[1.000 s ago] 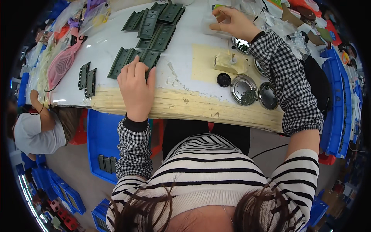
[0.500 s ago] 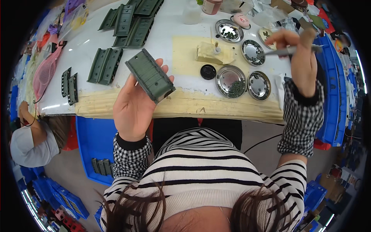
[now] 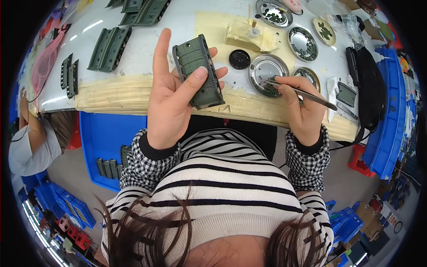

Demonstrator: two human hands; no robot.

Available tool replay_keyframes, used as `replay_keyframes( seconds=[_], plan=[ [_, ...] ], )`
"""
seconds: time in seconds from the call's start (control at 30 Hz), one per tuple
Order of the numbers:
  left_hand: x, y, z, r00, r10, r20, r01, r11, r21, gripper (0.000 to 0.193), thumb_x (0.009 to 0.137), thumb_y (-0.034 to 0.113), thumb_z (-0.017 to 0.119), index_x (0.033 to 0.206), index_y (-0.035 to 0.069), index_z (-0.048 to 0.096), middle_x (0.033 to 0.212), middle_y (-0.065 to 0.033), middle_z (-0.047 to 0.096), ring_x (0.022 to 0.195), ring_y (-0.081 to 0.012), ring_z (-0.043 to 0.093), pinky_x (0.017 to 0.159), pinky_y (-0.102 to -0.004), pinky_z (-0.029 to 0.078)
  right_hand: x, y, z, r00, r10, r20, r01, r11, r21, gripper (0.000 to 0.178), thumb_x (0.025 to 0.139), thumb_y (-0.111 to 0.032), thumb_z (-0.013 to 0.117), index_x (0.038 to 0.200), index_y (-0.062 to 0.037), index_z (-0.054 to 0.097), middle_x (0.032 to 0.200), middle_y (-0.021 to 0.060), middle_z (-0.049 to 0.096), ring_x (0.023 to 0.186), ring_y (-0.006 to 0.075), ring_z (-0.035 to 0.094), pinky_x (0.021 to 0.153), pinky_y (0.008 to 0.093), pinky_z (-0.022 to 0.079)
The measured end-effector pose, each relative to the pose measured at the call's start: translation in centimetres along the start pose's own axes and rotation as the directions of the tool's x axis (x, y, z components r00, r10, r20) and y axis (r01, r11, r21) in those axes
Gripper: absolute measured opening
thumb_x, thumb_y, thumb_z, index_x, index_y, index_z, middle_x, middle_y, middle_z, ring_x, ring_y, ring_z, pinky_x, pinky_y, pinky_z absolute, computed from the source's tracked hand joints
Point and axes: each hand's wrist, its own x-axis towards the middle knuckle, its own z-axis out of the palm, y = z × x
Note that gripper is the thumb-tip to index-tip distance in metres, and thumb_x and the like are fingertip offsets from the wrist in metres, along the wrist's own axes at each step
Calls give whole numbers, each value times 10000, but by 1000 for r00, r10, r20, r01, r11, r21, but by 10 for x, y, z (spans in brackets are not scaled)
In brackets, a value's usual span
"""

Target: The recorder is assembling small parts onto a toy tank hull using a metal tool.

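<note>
My left hand [image 3: 171,100] grips a dark green plastic model part [image 3: 195,71], thumb across its top face and index finger stretched out. The part is box-like, with a toothed strip down its long edge. In my right hand [image 3: 304,107] is a pair of metal tweezers [image 3: 316,99], pinched between thumb and fingers. Their tips reach into a round metal dish [image 3: 270,61] holding a heap of tiny green pieces [image 3: 265,89]. Whether the tips hold a piece is too small to tell.
Other dishes of small parts [image 3: 302,43] stand behind and right. A block wrapped in yellowish tape [image 3: 251,36] and a small black dish [image 3: 239,59] sit centrally. Larger green parts [image 3: 109,49] lie at left. Blue bins [image 3: 111,147] flank the table; another person [image 3: 35,142] sits far left.
My right hand has come down and left with the tweezers, from beyond the dishes to the dish of tiny pieces. My left hand has turned the green part more upright, thumb now over it.
</note>
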Motion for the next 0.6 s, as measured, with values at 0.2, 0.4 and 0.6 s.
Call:
replay_keyframes(
  seconds=[0.2, 0.4, 0.6],
  plan=[
    [-6, -7, -2, 1000, -5, 26, 2, 995, 99, 346, 982, 128, 474, 1314, 46, 422, 1298, -196, 495, 1078, -286, 607, 878, -365, 544, 5, 1, 3, 995, -98, 30, 100, 990, -100, 108, 841, -67, 666, 912, 14, 670, 783, 100, 644, 643, 174, 566, 562, 264, 434],
    [-8, -11, -5, 998, -28, 65, 22, 996, 89, 202, 999, 185, 453, 1077, 11, 520, 1281, -180, 503, 1073, -279, 611, 877, -361, 548, 3, 3, -1, 998, -61, -33, 58, 994, -97, 120, 852, -92, 662, 916, 9, 671, 773, 99, 640, 639, 182, 566, 571, 269, 434],
    [-9, -14, -7, 994, -70, 80, 65, 995, 70, 192, 1001, 189, 447, 997, 10, 516, 1280, -187, 497, 1065, -276, 615, 869, -367, 553, 4, 2, 1, 999, -26, -19, 24, 993, -116, 125, 861, -103, 655, 918, 8, 668, 777, 99, 641, 643, 192, 571, 590, 278, 443]
  ],
)
